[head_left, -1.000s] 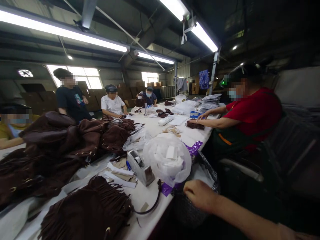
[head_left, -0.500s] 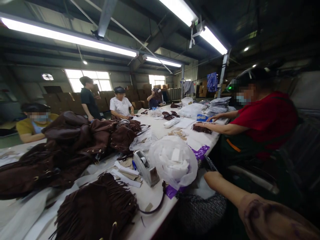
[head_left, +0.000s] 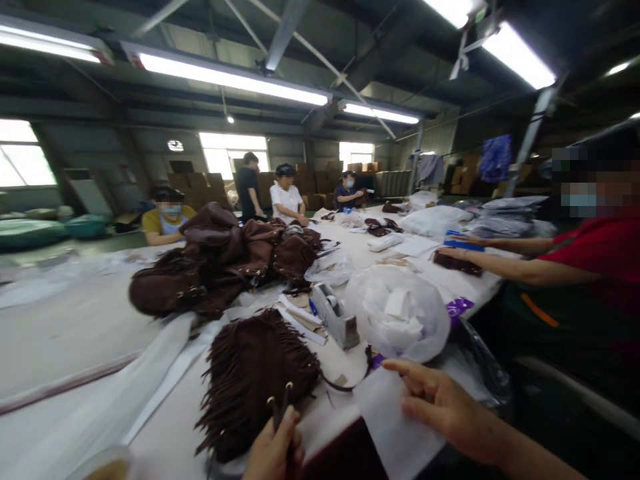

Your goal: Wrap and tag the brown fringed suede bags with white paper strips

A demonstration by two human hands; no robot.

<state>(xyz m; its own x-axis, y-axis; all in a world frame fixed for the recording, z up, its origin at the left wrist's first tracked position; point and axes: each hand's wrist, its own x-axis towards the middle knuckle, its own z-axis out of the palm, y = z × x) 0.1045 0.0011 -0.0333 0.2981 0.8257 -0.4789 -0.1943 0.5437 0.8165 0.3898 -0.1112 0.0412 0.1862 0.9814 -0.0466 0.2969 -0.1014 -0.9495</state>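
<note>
A dark brown fringed bag lies on the near part of the table, with brass-coloured rings at its lower edge. My left hand is closed around the bag's dark strap beside those rings. To the right, my right hand is over a thin white sheet and appears to grip it between thumb and curled fingers, the index finger stretched out. Below the sheet's left side is a dark reddish-brown flat area whose kind I cannot make out.
A tape dispenser stands behind the bag, beside a clear plastic bag of white pieces. Brown leather bags are heaped beyond on the white table. A co-worker in red handles a brown item at right; several other people are around the table.
The view has swung left. My right hand has come up from the table's right edge with a white sheet. My left hand has come into view on the bag's strap.
</note>
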